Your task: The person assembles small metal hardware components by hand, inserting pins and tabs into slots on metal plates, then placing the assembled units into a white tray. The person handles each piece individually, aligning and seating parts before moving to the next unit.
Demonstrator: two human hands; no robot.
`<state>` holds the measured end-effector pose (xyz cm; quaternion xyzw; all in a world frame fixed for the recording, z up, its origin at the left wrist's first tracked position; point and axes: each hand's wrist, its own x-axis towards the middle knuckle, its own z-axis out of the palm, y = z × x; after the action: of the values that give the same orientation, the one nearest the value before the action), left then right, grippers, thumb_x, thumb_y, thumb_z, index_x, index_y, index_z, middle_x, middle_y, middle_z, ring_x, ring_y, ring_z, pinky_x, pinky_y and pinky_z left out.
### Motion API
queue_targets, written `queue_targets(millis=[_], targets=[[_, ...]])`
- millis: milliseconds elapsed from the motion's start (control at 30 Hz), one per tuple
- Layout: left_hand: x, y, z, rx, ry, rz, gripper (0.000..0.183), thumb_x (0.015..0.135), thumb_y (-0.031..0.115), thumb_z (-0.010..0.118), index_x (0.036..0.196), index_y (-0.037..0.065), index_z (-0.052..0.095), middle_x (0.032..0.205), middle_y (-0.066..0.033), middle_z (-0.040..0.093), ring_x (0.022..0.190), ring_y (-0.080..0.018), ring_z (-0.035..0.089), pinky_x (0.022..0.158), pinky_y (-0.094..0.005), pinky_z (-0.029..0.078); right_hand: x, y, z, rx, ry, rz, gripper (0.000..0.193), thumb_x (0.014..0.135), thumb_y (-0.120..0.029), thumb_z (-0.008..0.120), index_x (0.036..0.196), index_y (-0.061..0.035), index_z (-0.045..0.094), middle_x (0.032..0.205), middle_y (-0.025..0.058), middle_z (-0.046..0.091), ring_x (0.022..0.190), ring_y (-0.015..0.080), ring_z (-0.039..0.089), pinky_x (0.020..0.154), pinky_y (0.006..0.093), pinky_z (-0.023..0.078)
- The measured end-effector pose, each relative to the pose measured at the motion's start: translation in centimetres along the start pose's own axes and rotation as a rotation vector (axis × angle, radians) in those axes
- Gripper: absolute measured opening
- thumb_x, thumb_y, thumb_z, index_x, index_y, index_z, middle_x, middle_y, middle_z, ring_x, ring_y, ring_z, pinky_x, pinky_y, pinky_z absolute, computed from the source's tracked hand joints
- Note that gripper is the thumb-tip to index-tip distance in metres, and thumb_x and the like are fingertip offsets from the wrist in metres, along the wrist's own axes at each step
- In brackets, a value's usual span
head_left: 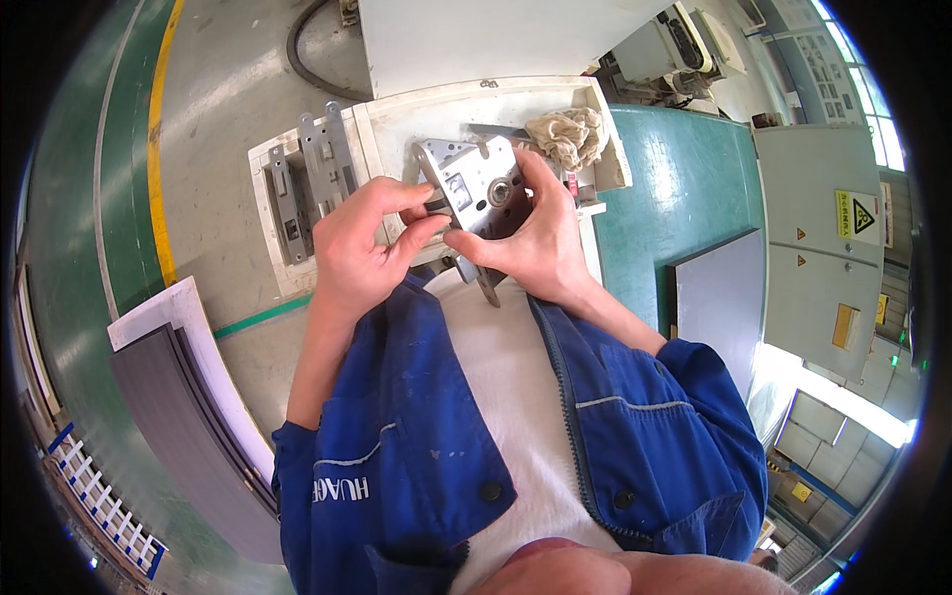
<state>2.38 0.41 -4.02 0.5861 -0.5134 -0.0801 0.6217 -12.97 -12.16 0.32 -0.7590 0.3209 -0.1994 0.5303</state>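
Observation:
In front of my chest a silver mortise lock (478, 188) is held tilted, its flat case facing up with a round hub and several holes. My right hand (543, 233) grips the case from the right, fingers over the far edge and thumb along the near side. From the left, thumb and index finger of my left hand (359, 243) pinch at a small dark part on the lock's long faceplate edge. The fingertips partly hide that part. A metal bolt sticks out of the faceplate's near end, below my right thumb.
Several more mortise locks (327, 159) stand at the left of the white workbench (397, 117). A crumpled beige rag (568, 137) lies at its right end, near the raised rim. Dark panels (193, 416) lean at lower left; a grey cabinet (818, 218) stands right.

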Motion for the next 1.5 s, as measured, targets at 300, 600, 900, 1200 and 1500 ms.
queue_targets(millis=[300, 600, 900, 1200, 1500], targets=[[0.3, 0.0, 0.3, -0.053, 0.01, 0.004, 0.034, 0.074, -0.002, 0.086, 0.104, 0.002, 0.07, 0.083, -0.0099, 0.07, 0.072, -0.0181, 0.07, 0.064, -0.0285, 0.054, 0.1, -0.3, -0.1, 0.001, 0.023, -0.049, 0.079, 0.064, -0.024, 0.089, 0.126, 0.0073, 0.053, 0.103, 0.0163, 0.069, 0.095, 0.0201, 0.068, 0.085, 0.0346, 0.056], [0.5, 1.2, -0.2, 0.036, -0.002, 0.045, 0.034, 0.075, -0.002, 0.086, 0.105, 0.002, 0.07, 0.083, -0.0101, 0.07, 0.072, -0.019, 0.07, 0.063, -0.0293, 0.055, 0.2, -0.5, -0.3, -0.006, -0.037, -0.033, 0.073, 0.064, -0.021, 0.089, 0.124, 0.0058, 0.056, 0.104, 0.0097, 0.067, 0.092, 0.014, 0.064, 0.079, 0.0286, 0.054], [-0.8, 0.7, 0.3, 0.029, 0.046, -0.103, 0.031, 0.079, -0.002, 0.083, 0.108, 0.001, 0.07, 0.085, -0.0099, 0.07, 0.074, -0.0171, 0.07, 0.067, -0.0297, 0.056, 0.7, 1.3, 0.4, 0.062, -0.049, -0.027, 0.072, 0.069, -0.026, 0.087, 0.126, 0.005, 0.057, 0.105, 0.0146, 0.069, 0.096, 0.0201, 0.067, 0.086, 0.0344, 0.055], [-5.6, -3.2, -8.0, 0.697, 0.154, -0.663, 0.042, 0.084, 0.015, 0.08, 0.121, 0.004, 0.066, 0.103, -0.0114, 0.07, 0.083, -0.0229, 0.068, 0.073, -0.0368, 0.056, 2.4, 7.7, 0.0, -0.317, 0.052, 0.16, 0.083, 0.068, -0.041, 0.087, 0.123, 0.013, 0.054, 0.095, 0.0194, 0.07, 0.086, 0.026, 0.07, 0.08, 0.0374, 0.056], [-4.9, -5.1, -6.8, 1.121, 0.111, -0.755, 0.044, 0.08, 0.028, 0.08, 0.118, 0.009, 0.07, 0.094, -0.0077, 0.069, 0.083, -0.0293, 0.067, 0.074, -0.0433, 0.054, 3.9, 10.7, 2.5, -0.446, 0.159, 0.119, 0.085, 0.07, -0.036, 0.086, 0.129, 0.0103, 0.049, 0.09, 0.0201, 0.069, 0.084, 0.0316, 0.071, 0.078, 0.0418, 0.056]])
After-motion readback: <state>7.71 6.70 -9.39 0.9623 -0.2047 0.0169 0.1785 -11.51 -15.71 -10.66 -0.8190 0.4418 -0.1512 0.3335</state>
